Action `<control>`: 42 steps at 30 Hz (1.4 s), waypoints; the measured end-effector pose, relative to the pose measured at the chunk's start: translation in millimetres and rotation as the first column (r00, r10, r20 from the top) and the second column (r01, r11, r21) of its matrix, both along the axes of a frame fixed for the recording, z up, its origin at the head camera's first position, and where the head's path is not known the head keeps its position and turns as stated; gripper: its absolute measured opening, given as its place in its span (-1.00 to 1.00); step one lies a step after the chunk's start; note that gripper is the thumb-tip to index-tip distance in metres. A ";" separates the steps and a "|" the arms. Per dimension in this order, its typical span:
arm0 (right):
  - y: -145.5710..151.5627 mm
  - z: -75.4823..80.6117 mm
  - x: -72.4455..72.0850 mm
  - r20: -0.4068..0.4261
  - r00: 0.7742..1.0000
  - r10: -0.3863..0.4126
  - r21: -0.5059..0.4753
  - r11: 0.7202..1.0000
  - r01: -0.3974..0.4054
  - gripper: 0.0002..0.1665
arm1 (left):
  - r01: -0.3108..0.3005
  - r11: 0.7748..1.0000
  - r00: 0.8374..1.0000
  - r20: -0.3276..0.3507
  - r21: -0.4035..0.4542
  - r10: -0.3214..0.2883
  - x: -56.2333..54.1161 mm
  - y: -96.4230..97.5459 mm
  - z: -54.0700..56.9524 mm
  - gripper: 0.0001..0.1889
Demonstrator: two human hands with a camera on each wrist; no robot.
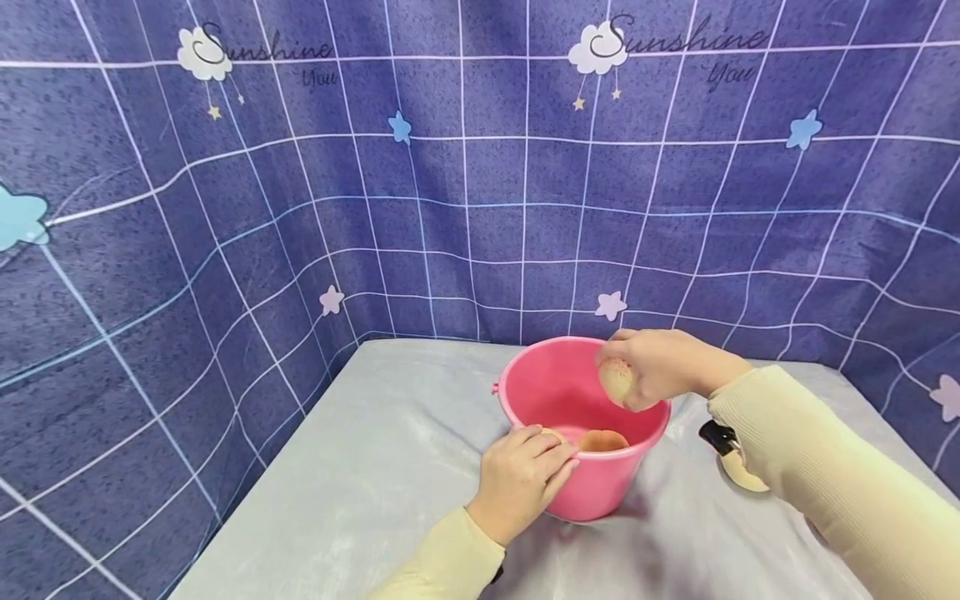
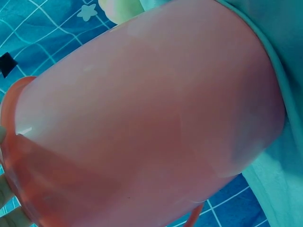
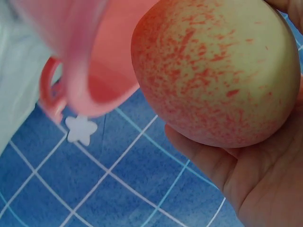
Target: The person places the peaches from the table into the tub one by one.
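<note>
A pink bucket [image 1: 588, 492] stands upright on the pale cloth-covered surface. My left hand [image 1: 519, 475] grips its near rim, fingers hooked over the edge; in the left wrist view its fingertips [image 2: 9, 220] show at the rim. Over the bucket's right side, my right hand [image 1: 667, 367] holds a peach [image 1: 617, 382]. Red speckles cover the pale yellow skin of this peach [image 3: 215, 75] in the right wrist view, with thumb and fingers around it. Inside the bucket lie an orange-brown rounded thing [image 1: 602, 441] and a pale yellow one [image 1: 553, 434], partly hidden by the rim and left fingers.
Another pale yellow rounded thing [image 1: 742, 473] lies on the grey-white cloth [image 1: 360, 467] right of the bucket, partly behind the right sleeve [image 1: 832, 467]. A blue curtain [image 1: 480, 183] with white grid lines and stars encloses the back and sides.
</note>
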State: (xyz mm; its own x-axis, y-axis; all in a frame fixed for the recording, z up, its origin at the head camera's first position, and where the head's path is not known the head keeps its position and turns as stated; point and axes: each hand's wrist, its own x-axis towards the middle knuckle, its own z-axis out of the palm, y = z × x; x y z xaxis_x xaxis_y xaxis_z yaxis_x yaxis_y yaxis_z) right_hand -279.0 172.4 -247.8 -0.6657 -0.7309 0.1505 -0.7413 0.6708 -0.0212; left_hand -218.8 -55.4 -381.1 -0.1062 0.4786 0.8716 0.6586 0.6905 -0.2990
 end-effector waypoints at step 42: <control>-21.1 -25.7 -3.9 0.077 0.997 0.002 -0.115 0.993 0.007 -0.43 | -0.023 1.000 1.000 -0.001 0.009 0.023 4.3 -1.1 -0.8 -0.73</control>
